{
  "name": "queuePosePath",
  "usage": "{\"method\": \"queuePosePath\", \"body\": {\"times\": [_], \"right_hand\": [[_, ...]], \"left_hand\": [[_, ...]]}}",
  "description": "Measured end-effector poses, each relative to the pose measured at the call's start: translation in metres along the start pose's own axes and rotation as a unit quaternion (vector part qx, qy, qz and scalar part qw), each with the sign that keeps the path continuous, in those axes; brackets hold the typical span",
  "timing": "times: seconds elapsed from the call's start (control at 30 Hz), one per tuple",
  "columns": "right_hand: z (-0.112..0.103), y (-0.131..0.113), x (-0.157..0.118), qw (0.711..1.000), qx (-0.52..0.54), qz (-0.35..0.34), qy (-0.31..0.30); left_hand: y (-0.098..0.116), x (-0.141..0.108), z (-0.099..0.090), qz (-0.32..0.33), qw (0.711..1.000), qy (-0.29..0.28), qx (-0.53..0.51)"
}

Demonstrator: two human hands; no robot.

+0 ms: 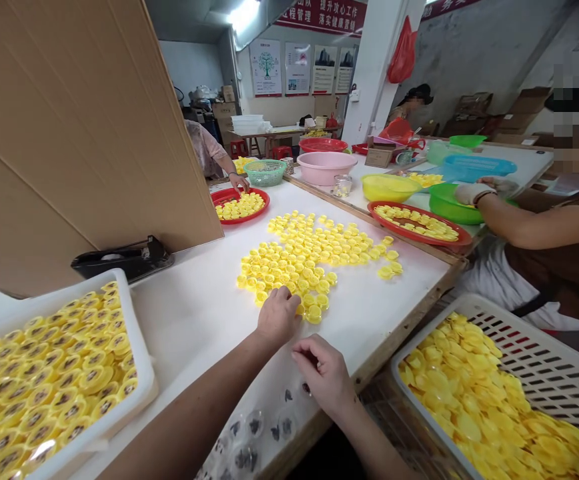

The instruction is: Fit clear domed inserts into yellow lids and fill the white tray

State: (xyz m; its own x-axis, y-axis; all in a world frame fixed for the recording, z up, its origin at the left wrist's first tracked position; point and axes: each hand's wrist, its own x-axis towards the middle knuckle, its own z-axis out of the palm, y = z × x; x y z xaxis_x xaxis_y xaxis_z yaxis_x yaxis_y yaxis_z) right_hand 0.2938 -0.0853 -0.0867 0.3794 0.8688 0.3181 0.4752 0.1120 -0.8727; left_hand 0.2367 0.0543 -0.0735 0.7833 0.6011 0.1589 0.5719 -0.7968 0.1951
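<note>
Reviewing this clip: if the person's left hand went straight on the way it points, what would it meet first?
The loose yellow plastic caps just ahead of the left hand; its fingertips may already touch them, though depth is unclear.

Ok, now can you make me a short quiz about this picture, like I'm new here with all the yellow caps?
1. Which of the person's hands is resting on the pile of yellow plastic caps, left or right?
2. True or false: the white crate on the right side of the view holds loose yellow caps.
3. Fill in the blank: the co-worker's white glove is next to a ____ basin.

Key: 1. The left hand. 2. True. 3. Green.
</note>
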Motion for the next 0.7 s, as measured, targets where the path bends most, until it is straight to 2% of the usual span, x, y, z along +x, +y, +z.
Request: {"method": "queuePosePath", "body": {"times": [0.23, 0.33, 0.53, 0.7], "right_hand": [[-0.001, 0.012, -0.005, 0.994, 0.009, 0.029, 0.102], [-0.007, 0.017, -0.006, 0.991, -0.006, 0.051, 0.121], [-0.028, 0.018, 0.001, 0.992, -0.071, 0.069, 0.075], [-0.034, 0.01, 0.002, 0.986, -0.147, 0.073, -0.024]], "left_hand": [[0.004, -0.02, -0.003, 0.021, 1.0, -0.005, 0.005], [0.004, -0.035, -0.007, 0.031, 0.999, -0.017, 0.0], [-0.011, -0.066, -0.019, 0.027, 0.999, -0.041, -0.02], [-0.024, -0.082, -0.023, -0.003, 0.998, -0.046, -0.05]]}}
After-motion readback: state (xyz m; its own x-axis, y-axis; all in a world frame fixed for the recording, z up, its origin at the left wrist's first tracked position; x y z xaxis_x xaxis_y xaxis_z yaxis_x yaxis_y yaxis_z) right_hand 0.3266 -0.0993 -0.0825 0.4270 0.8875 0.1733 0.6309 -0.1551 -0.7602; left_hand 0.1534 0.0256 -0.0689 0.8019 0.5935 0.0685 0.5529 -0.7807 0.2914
